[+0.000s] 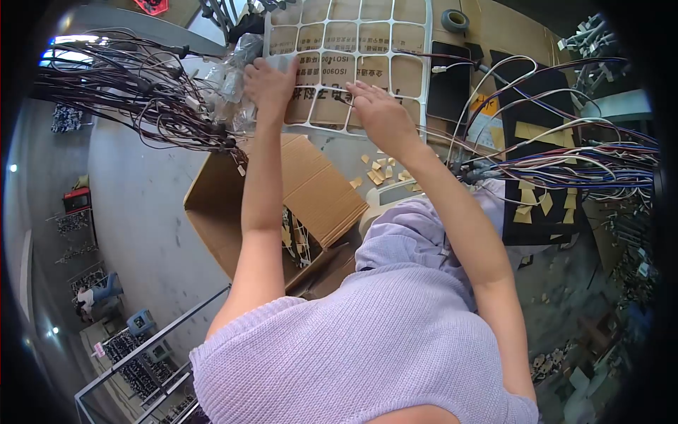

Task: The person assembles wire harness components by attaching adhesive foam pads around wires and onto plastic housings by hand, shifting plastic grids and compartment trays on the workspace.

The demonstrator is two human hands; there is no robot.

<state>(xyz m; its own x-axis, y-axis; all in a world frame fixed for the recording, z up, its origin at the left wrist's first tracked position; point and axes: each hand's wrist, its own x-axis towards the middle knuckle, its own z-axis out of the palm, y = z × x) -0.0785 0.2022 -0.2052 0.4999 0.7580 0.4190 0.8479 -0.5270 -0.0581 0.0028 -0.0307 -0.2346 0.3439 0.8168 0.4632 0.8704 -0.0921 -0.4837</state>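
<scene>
My left hand (270,88) lies at the left edge of a white grid frame (358,54), beside clear plastic wrapping (236,74); its fingers are spread and it holds nothing visible. Over the lower right part of the frame is my right hand (381,116), whose fingertips touch or hover over a dark wire end near a grid bar. Whether it pinches the wire is hidden. Printed cardboard (332,106) shows through the grid. A dark wire with a white connector (439,69) runs from the frame to the right.
Wire bundles hang at the left (141,92) and right (586,166). An open cardboard box (311,187) stands below the frame. A tape roll (455,20) lies at the top right, and yellowish scraps (381,169) are scattered nearby. Another person (86,300) is far off at lower left.
</scene>
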